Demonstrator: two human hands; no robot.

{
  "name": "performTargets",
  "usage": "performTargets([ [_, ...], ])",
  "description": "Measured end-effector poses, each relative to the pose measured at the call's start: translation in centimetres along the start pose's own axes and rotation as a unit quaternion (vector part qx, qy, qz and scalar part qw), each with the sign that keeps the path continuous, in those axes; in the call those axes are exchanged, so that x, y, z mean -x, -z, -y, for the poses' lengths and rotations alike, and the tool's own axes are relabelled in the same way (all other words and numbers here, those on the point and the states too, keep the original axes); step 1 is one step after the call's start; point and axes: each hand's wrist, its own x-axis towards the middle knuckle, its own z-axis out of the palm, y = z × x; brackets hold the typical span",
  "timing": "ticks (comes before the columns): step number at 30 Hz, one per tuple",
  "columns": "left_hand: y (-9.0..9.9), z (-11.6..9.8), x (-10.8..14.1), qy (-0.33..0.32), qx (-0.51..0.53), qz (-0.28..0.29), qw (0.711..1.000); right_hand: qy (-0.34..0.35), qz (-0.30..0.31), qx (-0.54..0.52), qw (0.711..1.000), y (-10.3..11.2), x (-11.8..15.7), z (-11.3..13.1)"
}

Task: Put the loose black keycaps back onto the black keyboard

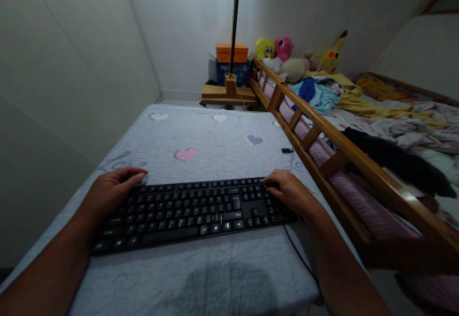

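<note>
A black full-size keyboard [186, 211] lies on a cloth-covered table, its space bar on my side and its number pad at the right. My left hand [113, 189] grips its left end near the far corner, thumb and fingers bent; some fingertips are hidden. At the right end, my right hand [287, 189] curls over the far corner, its fingers by the number pad. A black cable [301, 256] runs from under the keyboard's near right side to the table edge. Beyond my right hand lies a small black USB stick-like piece [287, 150].
The pale blue tablecloth [215, 134] has heart prints. A wooden bed rail [322, 134] borders the table's right side, with bedding and plush toys behind it. Past the far edge are a wooden stand [229, 93] with a dark pole and an orange box [232, 53]. A wall stands left.
</note>
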Motion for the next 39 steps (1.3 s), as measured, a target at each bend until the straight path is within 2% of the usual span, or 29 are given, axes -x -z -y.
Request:
performTargets([
  [13,0.13,-0.17,0.12,0.014,0.006,0.017,1.0,0.012,-0.014,-0.019,1.0,0.08,0.55,0.43],
  [19,-0.09,0.06,-0.05,0.003,0.014,0.011,1.0,0.001,-0.024,-0.023,0.999,-0.21,0.51,0.48],
  [24,-0.08,0.07,0.13,0.02,0.019,0.006,1.0,0.004,-0.04,-0.042,0.998,-0.43,0.6,0.54],
  [39,-0.16,0.17,-0.06,0.002,0.012,0.007,1.0,0.0,-0.064,-0.081,0.995,-0.69,0.58,0.4],
])
